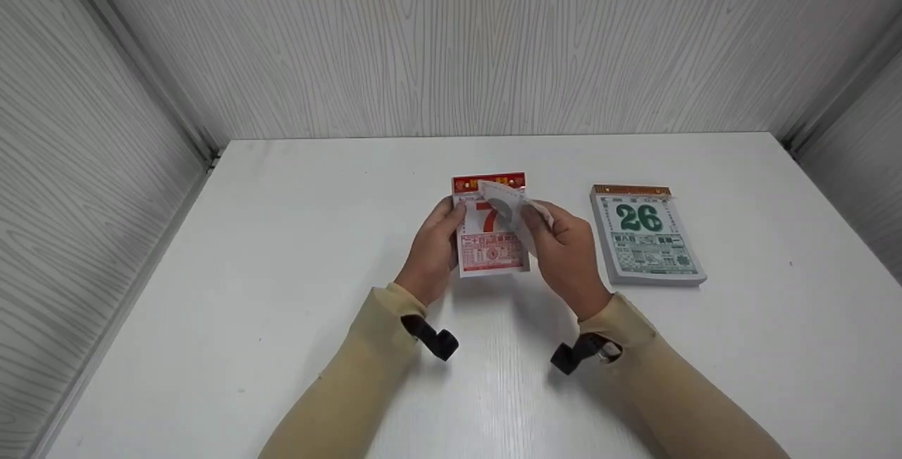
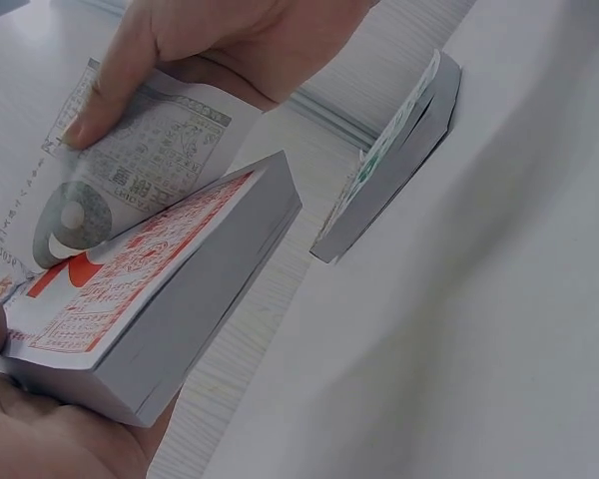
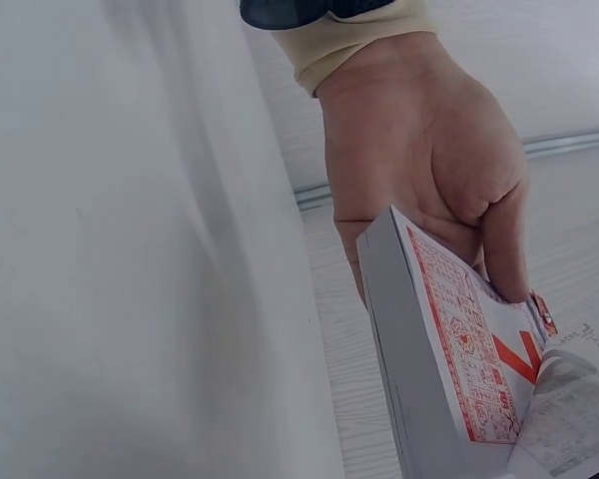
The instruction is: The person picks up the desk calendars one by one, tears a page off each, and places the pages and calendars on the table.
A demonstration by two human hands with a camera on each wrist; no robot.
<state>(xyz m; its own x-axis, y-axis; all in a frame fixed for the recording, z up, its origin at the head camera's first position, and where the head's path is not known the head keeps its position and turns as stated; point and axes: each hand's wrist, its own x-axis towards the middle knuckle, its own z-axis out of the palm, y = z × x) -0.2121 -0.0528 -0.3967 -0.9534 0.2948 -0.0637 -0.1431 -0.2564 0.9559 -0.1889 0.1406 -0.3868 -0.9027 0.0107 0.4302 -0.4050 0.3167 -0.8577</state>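
Observation:
My left hand (image 1: 433, 251) grips a thick tear-off calendar (image 1: 493, 254) by its left side, the thumb on the front. The calendar has a red-and-gold header strip, and its exposed page carries a red 7. A thin printed sheet (image 2: 140, 165) is lifted off the face and folded over to the right, still meeting the pad near the top. My right hand (image 1: 567, 251) pinches that sheet between thumb and fingers. In the right wrist view, the left palm (image 3: 419, 150) lies behind the pad's edge, with the lifted sheet (image 3: 574, 409) at the lower right.
A second tear-off calendar (image 1: 648, 240), with a green 26 and an orange-gold header, lies on the white table (image 1: 282, 233) to the right of my hands. Wood-grain panels (image 1: 493, 43) enclose the table at the back and both sides.

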